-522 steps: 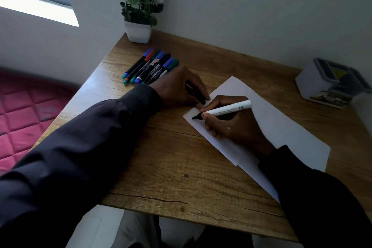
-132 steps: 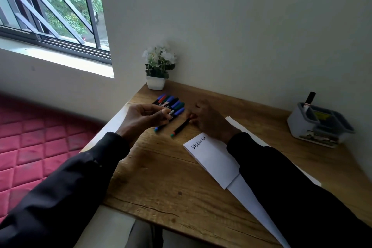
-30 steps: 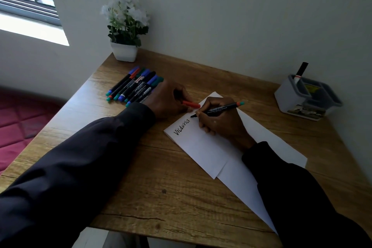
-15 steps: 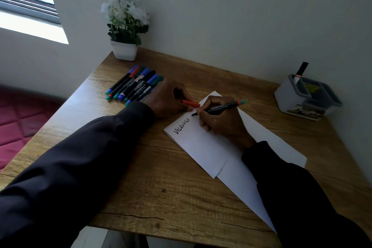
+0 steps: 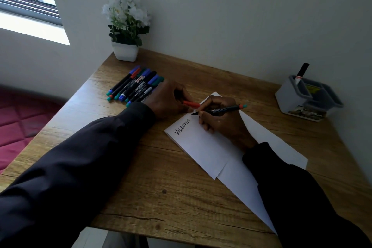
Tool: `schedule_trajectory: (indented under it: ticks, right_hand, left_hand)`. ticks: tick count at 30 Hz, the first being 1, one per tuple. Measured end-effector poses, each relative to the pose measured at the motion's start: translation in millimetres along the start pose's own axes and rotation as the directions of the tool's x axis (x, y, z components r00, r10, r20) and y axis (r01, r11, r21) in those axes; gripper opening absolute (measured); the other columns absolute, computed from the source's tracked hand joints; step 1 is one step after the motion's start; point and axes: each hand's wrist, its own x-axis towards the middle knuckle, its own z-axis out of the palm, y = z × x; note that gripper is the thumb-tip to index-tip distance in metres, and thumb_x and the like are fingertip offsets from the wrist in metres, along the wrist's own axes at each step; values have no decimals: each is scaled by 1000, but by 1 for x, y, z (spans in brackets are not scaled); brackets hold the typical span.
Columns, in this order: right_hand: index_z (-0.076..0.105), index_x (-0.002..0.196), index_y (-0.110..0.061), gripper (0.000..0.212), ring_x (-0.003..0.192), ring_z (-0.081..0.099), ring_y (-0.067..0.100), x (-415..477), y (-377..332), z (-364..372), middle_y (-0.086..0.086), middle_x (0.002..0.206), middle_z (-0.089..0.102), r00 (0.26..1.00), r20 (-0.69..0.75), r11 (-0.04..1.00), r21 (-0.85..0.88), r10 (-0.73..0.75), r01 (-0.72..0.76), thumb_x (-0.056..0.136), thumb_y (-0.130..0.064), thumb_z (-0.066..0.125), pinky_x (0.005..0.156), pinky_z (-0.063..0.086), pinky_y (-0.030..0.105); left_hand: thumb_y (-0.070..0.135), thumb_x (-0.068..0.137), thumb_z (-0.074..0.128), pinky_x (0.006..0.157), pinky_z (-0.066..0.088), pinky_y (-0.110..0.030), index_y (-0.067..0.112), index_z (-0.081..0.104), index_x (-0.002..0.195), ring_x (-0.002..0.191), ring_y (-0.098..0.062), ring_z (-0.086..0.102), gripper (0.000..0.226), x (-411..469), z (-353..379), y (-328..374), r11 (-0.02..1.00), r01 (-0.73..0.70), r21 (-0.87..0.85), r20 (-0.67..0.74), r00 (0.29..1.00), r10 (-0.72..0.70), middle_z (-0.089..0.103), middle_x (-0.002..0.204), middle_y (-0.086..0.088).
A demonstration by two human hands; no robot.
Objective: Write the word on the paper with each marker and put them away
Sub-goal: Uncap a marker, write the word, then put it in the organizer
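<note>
White paper (image 5: 203,147) lies on the wooden desk (image 5: 141,177) with "Victoria" written in black near its left corner. My right hand (image 5: 221,121) grips a black marker (image 5: 220,109) with a red and teal end, its tip on the paper just past the word. My left hand (image 5: 168,99) rests on the desk by the paper's far corner and holds the red cap (image 5: 191,104). Several capped markers (image 5: 136,84) lie side by side to the left of that hand.
A grey organiser (image 5: 308,98) stands at the back right with one black-capped marker (image 5: 301,73) upright in it. A white potted plant (image 5: 125,32) sits at the back left corner. The wall runs close behind the desk; a window is at the upper left.
Little differs over the last second: the marker tip has shifted slightly on the paper by the word. Earlier, a white marker wrote the word and now stands in the organiser.
</note>
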Motion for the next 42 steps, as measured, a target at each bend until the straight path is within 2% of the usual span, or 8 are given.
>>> schedule_trajectory:
  ticks: [6,10,21,27,33,42]
  right_hand:
    - [70,93,2,4,52,67,21,0,-1,0,9,72,73,1000,-4,1000,-23,10,-10,93,-2,70,46,53,25]
    - [70,88,5,6,51,65,22,-2,-2,0,12,70,71,999,-27,999,8,32,-31,91,0,70,45,49,23]
    - [68,87,8,10,50,64,26,-2,-3,1,15,68,70,998,-58,1000,25,17,-15,93,0,70,43,48,25]
    - [69,86,6,10,50,64,23,-2,-4,1,15,69,70,998,-40,999,29,41,-40,93,-1,70,43,48,24]
    - [69,83,7,8,49,63,14,-2,-6,2,13,67,70,999,-26,999,3,34,-34,90,4,70,46,47,17]
    - [67,80,7,9,49,64,17,-2,-7,3,17,66,69,997,-50,998,-8,64,-65,88,4,71,45,47,18]
  left_hand:
    - [10,77,80,65,50,-6,8,72,91,78,8,64,17,0,0,-1,1000,5,2,2,1000,-5,70,87,7]
    - [9,78,79,65,48,-5,6,71,94,77,13,62,18,0,0,-1,1000,5,-6,17,1000,-5,68,86,11]
    - [8,78,79,64,47,-4,5,71,95,78,12,63,19,1,1,-1,1000,7,-4,11,1000,-7,69,88,8]
    - [9,78,79,66,48,-5,6,71,96,79,11,63,20,1,1,-2,1000,17,2,15,1000,-17,69,89,7]
    - [11,78,80,66,51,-7,9,72,93,79,7,64,18,0,1,0,1000,24,-2,11,1000,-24,70,88,6]
    - [10,78,80,64,49,-5,13,71,91,77,11,63,17,0,0,1,999,40,-13,15,999,-40,68,86,10]
